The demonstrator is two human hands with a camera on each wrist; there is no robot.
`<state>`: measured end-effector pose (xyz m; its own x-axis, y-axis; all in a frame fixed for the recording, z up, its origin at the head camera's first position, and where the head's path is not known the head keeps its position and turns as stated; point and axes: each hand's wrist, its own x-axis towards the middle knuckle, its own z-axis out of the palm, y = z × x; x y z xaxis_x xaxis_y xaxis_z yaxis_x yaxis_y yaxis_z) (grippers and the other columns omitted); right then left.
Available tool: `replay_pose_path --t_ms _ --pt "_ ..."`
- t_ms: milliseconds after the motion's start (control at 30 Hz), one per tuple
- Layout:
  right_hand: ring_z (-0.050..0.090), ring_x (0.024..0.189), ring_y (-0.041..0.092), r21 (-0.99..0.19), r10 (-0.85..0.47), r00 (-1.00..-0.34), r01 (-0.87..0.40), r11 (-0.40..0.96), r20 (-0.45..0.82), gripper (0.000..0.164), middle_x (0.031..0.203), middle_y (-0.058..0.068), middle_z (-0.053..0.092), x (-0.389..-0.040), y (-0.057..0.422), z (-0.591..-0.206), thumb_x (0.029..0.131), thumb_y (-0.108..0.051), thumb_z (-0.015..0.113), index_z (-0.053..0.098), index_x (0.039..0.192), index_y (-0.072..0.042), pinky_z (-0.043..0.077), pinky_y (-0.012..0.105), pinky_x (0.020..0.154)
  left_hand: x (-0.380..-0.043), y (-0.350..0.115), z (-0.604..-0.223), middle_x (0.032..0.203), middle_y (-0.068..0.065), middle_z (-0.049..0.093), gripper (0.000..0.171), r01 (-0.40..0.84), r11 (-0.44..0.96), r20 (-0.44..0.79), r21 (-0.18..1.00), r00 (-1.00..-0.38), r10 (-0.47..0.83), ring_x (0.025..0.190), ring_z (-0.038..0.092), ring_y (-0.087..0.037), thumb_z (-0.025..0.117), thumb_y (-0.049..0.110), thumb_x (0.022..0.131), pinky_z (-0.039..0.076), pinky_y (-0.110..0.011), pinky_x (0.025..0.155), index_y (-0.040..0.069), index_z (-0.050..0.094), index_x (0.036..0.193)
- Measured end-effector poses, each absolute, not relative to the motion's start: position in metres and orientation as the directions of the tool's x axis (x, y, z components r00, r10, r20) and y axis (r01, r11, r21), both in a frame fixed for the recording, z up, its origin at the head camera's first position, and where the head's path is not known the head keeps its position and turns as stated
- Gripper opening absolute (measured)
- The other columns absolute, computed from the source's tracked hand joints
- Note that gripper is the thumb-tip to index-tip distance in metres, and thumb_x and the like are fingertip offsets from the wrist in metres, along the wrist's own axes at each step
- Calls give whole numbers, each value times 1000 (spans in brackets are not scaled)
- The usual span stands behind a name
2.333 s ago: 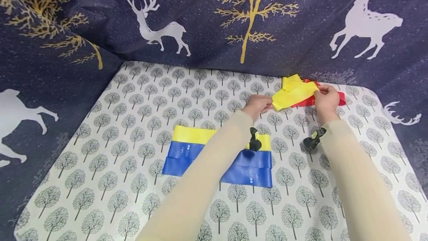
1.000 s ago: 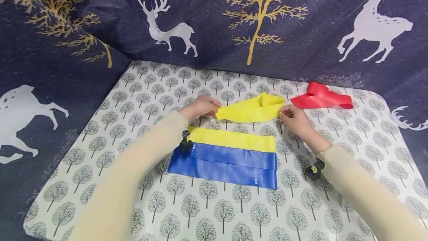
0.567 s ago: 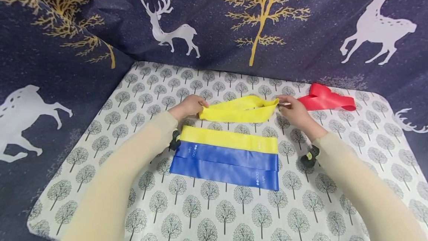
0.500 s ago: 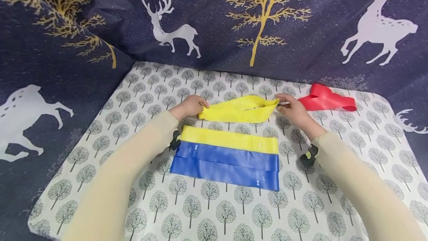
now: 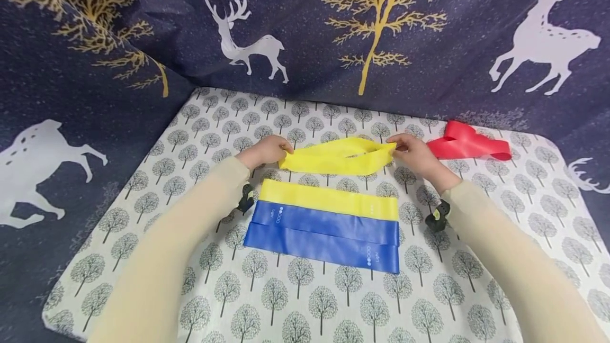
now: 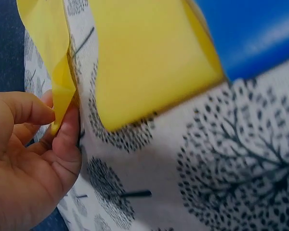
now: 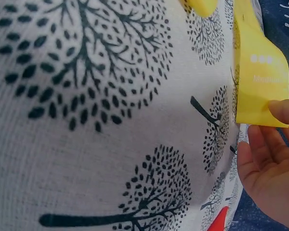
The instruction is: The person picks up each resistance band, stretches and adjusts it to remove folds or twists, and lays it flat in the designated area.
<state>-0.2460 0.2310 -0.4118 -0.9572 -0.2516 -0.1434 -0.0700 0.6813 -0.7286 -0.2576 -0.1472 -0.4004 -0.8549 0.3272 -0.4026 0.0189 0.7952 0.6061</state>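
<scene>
A yellow resistance band (image 5: 329, 165) stretches between my two hands as a loop with its sides parted. My left hand (image 5: 268, 151) pinches its left end; the left wrist view shows thumb and fingers on the band's tip (image 6: 62, 98). At the other end, my right hand (image 5: 415, 155) pinches the corner between thumb and fingers, close to printed dots on the band (image 7: 262, 82). Just nearer to me, another yellow band (image 5: 329, 198) lies flat, partly under a blue band (image 5: 324, 221). A second blue band (image 5: 319, 247) lies nearest, overlapping the first.
A red resistance band (image 5: 469, 144) lies folded at the back right, beyond my right hand. Tree-print cloth (image 5: 324, 300) covers the table. A dark curtain (image 5: 305, 30) with deer and trees hangs behind the back edge.
Both hands have brought the yellow band from beside the red one leftward and nearer to me, and its loop has been drawn out lengthwise. During the last half second the hands have barely moved.
</scene>
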Motion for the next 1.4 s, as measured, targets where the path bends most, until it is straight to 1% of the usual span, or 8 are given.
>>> replay_pose_path --t_ms 67,100,200,367,733,1000,1267,1400 --pt "59 101 29 -731 -252 -957 -66 679 -147 36 119 28 60 -246 230 -413 101 -4 56 54 135 7 52 25 77 -259 -152 -402 153 -17 49 41 4 792 -408 610 -856 319 87 60 -16 40 0 102 44 -28 72 2 61 137" --pt "59 96 26 -735 -249 -957 -61 676 -151 34 116 27 61 -246 230 -414 101 -4 57 55 133 8 52 23 75 -259 -154 -402 151 -17 50 41 -10 785 -410 620 -857 313 72 53 -12 41 0 102 42 -27 65 2 61 137" --pt "56 85 18 -750 -239 -956 -32 661 -170 31 106 20 62 -245 229 -416 102 -7 57 57 130 7 50 22 70 -258 -159 -403 143 -18 56 41 -73 733 -419 676 -857 301 53 35 -8 44 3 101 38 -24 55 0 58 140" --pt "56 78 12 -767 -219 -955 12 641 -198 29 99 11 62 -243 227 -418 103 -10 57 57 128 6 49 22 67 -251 -161 -402 107 -12 61 45 -221 614 -459 758 -849 262 64 44 -12 60 10 100 41 -25 61 1 53 144" --pt "58 83 13 -783 -125 -967 100 614 -222 35 106 14 59 -242 232 -411 104 -15 56 53 130 9 54 18 67 -249 -170 -401 90 -1 52 53 -286 558 -473 779 -852 224 66 44 -12 67 9 96 43 -24 65 8 51 147" --pt "52 73 10 -784 -131 -964 105 612 -232 34 89 3 57 -233 233 -409 104 -13 58 53 129 9 45 21 56 -247 -178 -402 89 0 55 53 -285 528 -456 800 -861 226 69 45 -12 68 8 96 44 -23 65 9 52 146" --pt "54 76 11 -790 -178 -958 73 609 -226 32 85 0 55 -223 232 -407 103 -9 59 54 127 10 51 22 68 -246 -189 -399 102 -2 57 50 -275 516 -451 812 -856 254 89 53 -16 67 10 97 48 -29 83 8 53 145" --pt "55 78 9 -792 -187 -946 102 601 -264 33 88 2 54 -218 233 -406 102 -7 59 52 128 13 55 20 70 -243 -193 -396 94 -2 56 49 -270 525 -452 807 -854 256 73 46 -14 68 10 97 44 -25 69 6 54 144"
